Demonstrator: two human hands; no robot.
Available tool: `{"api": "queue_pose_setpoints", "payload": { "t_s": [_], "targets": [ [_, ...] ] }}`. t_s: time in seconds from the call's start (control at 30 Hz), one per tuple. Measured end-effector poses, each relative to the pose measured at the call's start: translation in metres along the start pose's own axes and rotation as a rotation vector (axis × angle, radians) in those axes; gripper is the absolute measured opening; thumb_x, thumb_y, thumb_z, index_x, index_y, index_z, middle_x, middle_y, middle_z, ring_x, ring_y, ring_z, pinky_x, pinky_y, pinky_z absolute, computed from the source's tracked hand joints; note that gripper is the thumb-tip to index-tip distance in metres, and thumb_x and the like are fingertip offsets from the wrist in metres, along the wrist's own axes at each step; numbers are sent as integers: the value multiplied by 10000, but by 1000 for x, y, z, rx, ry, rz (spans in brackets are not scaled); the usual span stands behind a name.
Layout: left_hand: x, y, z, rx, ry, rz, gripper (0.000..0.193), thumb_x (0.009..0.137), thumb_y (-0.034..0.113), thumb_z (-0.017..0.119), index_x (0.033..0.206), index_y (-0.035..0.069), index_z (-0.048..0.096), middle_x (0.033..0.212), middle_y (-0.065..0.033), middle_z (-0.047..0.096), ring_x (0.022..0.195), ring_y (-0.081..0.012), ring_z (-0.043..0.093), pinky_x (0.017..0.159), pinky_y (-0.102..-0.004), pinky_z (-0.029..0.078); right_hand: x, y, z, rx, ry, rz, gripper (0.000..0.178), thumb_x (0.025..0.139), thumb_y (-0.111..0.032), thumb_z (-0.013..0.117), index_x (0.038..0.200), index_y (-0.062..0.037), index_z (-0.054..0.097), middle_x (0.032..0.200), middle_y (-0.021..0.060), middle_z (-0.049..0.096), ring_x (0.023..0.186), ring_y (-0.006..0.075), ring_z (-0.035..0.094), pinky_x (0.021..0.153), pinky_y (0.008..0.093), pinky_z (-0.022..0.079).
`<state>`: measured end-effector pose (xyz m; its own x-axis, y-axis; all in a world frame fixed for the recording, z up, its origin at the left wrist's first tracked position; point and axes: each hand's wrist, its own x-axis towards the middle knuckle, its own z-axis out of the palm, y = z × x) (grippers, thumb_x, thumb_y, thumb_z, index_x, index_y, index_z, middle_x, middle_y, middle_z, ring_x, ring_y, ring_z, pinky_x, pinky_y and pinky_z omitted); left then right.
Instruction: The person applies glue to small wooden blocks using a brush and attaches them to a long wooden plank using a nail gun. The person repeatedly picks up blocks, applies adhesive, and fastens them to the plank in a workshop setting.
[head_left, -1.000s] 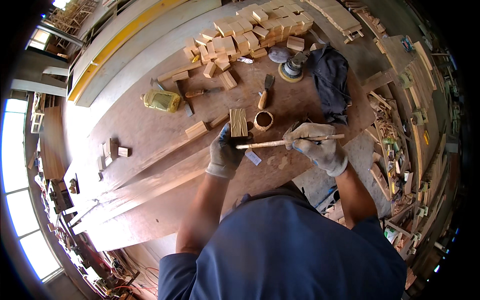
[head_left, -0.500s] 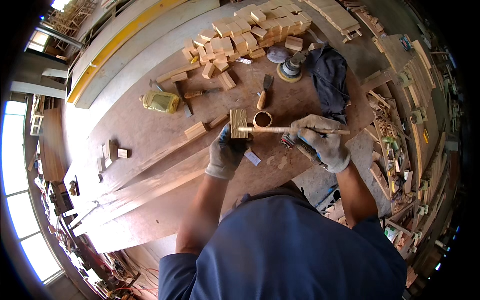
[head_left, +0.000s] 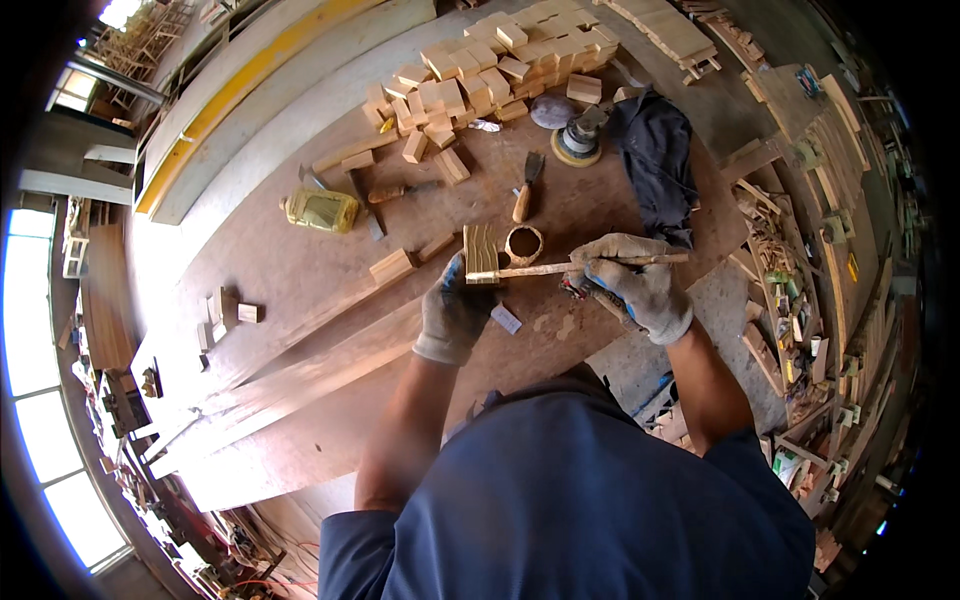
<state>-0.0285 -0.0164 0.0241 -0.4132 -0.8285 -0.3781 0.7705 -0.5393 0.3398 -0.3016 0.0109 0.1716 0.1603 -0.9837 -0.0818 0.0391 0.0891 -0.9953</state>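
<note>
My left hand [head_left: 449,315], in a grey work glove, is closed around a small wooden block [head_left: 481,250] with wavy dark grain on its upper face. In my gloved right hand [head_left: 640,285] is a long, thin wooden brush [head_left: 545,269], held like a pen. Its pale tip lies on the block's lower edge, though the bristles are too small to make out. Just right of the block stands a small round pot [head_left: 523,243] with a crusted rim and a dark inside. A power tool [head_left: 605,300] lies partly hidden under my right hand.
Stacked wooden blocks [head_left: 500,65] cover the table's far side. Beyond the pot lie a scraper [head_left: 528,188], a sander [head_left: 580,138] and a dark cloth [head_left: 655,160]. A bottle of yellowish liquid [head_left: 320,210], a hammer [head_left: 365,200] and long boards [head_left: 300,365] are to the left.
The brush tip has moved down the block, from its right side to its lower edge. The block has shifted slightly down and right in my left hand.
</note>
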Motion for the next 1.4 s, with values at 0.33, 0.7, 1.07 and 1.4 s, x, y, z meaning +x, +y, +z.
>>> {"api": "queue_pose_setpoints", "payload": {
  "t_s": [0.33, 0.7, 1.07, 1.4],
  "targets": [
    [-7, -1, 7, 32, -62, -23, 515, 1083, 390, 572, 1471, 52, 545, 1331, -235, 674, 1065, -328, 665, 900, -456, 538, 28, 19, -1, 10, 223, -119, 201, 1047, -122, 654, 1122, 48, 731, 988, 107, 764, 932, 144, 724, 840, 282, 604],
    [-14, -3, 4, 642, -83, 199, 550, 1093, 389, 555, 1519, 44, 503, 1398, -229, 648, 1160, -322, 663, 911, -454, 544, 12, 15, -15, 69, 120, 25, 200, 1013, -120, 684, 1126, 38, 735, 1001, 118, 759, 849, 147, 740, 756, 296, 627],
    [-11, 2, -5, 255, -87, 93, 519, 1084, 376, 571, 1479, 42, 545, 1387, -234, 654, 1123, -318, 668, 901, -447, 550, 10, 2, -18, -14, 94, 106, 215, 1027, -148, 671, 1096, 42, 744, 991, 111, 766, 898, 153, 744, 810, 294, 620],
    [-18, 11, 2, -20, -29, -21, 548, 1070, 397, 597, 1481, 39, 539, 1349, -224, 673, 1111, -315, 669, 895, -432, 550, 29, 32, -20, -67, 321, -22, 179, 1024, -123, 679, 1077, 33, 749, 932, 79, 755, 835, 128, 725, 728, 265, 586]
  ]
}}
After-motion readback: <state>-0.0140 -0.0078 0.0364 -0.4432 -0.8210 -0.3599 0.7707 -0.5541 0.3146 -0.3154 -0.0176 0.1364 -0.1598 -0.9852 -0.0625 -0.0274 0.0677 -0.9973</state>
